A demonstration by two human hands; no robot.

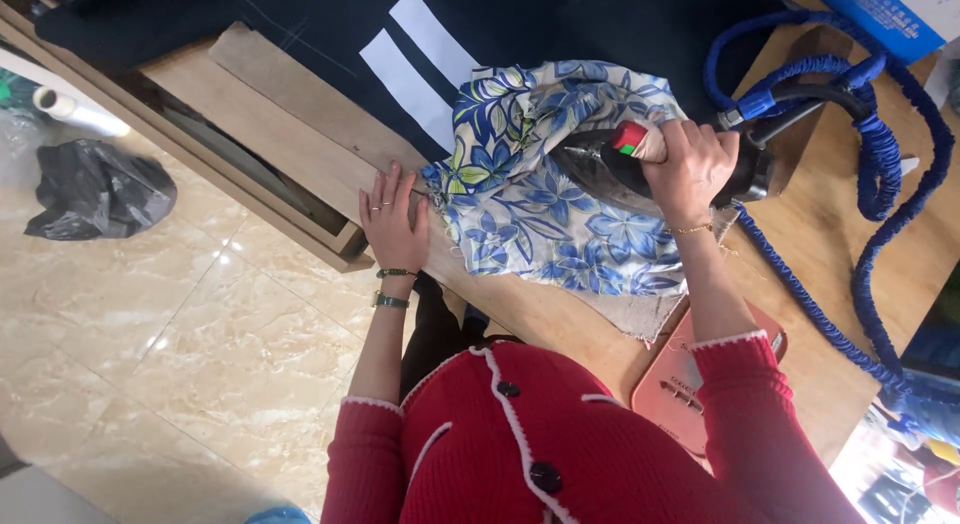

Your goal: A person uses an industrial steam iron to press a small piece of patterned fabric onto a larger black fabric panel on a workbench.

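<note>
Wooden counter [560, 319] runs across the shot, with pale marble-look floor tiles [200, 344] below it on the left. Floral cloth [520, 199], blue flowers on cream, sits bunched up in the middle of the counter, half on top of a dark fabric [560, 24] with two white stripes [420, 59].

Right hand [690, 169] is clenched around the handle of a steam iron [640, 164], which is pressed down on the cloth. Most of the iron is hidden under that hand, so only a dark body, a shiny sole edge and a red bit near the handle show. A blue hose [880, 184] loops off the back of it and trails down the right side, running out of sight at the bottom corner.

Left hand [392, 219] lies flat and open on the counter edge, fingertips just touching the cloth's corner, gripping nothing.

Containers: a black plastic bag [95, 194] slumps on the floor, closed over, contents can't be seen. A blue box [880, 14] is cut off at the top right. A pinkish board [675, 379] pokes out from under the right forearm, mostly covered. Bottom right corner is blown out and cluttered, can't make it out.
</note>
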